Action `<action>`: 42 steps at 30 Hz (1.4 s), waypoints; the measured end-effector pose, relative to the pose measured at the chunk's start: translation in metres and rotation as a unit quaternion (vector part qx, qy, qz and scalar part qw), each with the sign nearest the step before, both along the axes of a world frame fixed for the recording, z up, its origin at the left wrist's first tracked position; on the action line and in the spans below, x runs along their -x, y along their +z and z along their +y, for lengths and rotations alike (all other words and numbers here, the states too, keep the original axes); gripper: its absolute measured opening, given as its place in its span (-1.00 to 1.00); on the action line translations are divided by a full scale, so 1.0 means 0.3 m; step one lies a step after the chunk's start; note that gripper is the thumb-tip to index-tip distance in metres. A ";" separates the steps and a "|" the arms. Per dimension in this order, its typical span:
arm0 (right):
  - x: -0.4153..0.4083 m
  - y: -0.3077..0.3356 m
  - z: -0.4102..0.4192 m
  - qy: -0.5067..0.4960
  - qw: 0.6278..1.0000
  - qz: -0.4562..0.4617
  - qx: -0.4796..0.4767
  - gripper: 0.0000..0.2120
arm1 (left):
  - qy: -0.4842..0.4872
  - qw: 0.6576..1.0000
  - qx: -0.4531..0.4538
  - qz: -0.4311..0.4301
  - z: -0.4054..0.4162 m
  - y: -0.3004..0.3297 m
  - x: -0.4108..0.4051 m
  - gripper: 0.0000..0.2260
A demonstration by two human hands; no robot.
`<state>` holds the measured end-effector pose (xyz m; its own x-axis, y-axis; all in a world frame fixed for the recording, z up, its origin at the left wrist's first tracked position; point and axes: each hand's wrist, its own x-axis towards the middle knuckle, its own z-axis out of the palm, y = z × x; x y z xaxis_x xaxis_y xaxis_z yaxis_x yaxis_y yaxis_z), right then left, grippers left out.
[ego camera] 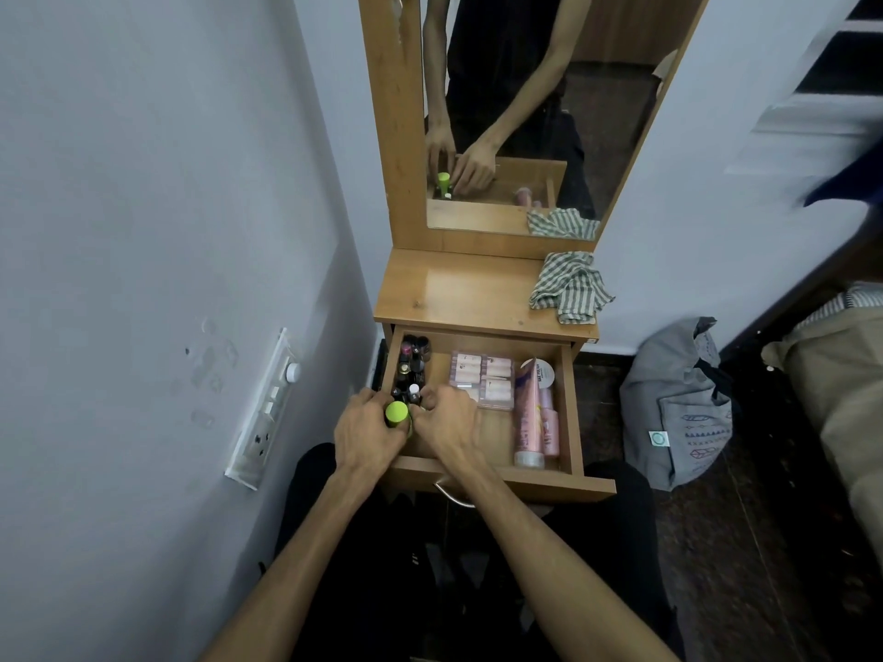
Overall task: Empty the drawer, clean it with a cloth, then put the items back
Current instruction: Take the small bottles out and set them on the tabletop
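Note:
The wooden drawer of a small dressing table stands pulled out. Along its left side stands a row of small dark bottles. A pink box set lies in the middle, and pink tubes lie along the right side. My left hand is closed around a green-capped bottle at the drawer's front left corner. My right hand rests beside it with fingers curled at the small bottles; what it holds is hidden. A green-and-white striped cloth lies crumpled on the tabletop's right end.
A mirror rises behind the tabletop and reflects my arms. A wall with a switchboard is close on the left. A grey bag sits on the dark floor to the right, beside a beige bundle.

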<state>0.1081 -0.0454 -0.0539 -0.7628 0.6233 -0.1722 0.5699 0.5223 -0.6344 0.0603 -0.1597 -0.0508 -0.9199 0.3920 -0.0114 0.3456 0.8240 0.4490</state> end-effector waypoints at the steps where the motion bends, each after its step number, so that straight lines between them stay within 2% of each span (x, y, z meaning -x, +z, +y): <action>1: 0.004 -0.004 -0.001 0.003 1.000 0.002 -0.005 -0.71 | 0.001 1.000 -0.004 0.001 -0.002 -0.001 0.001 -0.71; 12: -0.001 0.017 -0.007 0.027 0.999 -0.010 -0.037 -0.78 | -0.007 1.000 -0.019 -0.011 -0.030 0.003 -0.008 -0.74; 24: -0.076 0.110 0.061 0.027 0.997 0.037 -0.058 -0.74 | -0.030 0.997 -0.064 0.010 -0.010 0.114 -0.019 -0.81; 33: 0.003 0.253 0.125 0.036 0.991 0.088 -0.092 -0.84 | -0.049 0.991 -0.123 0.035 0.056 0.277 0.097 -0.83; 42: 0.168 0.350 0.200 0.017 0.988 0.118 -0.097 -0.85 | -0.051 0.990 -0.111 0.066 0.179 0.378 0.274 -0.84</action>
<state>0.0578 0.0145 0.0512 -0.7880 0.6010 0.1338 0.3984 0.6634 -0.6334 -0.0221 -0.1059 0.0624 -0.8627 0.4629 0.2035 0.4904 0.6676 0.5603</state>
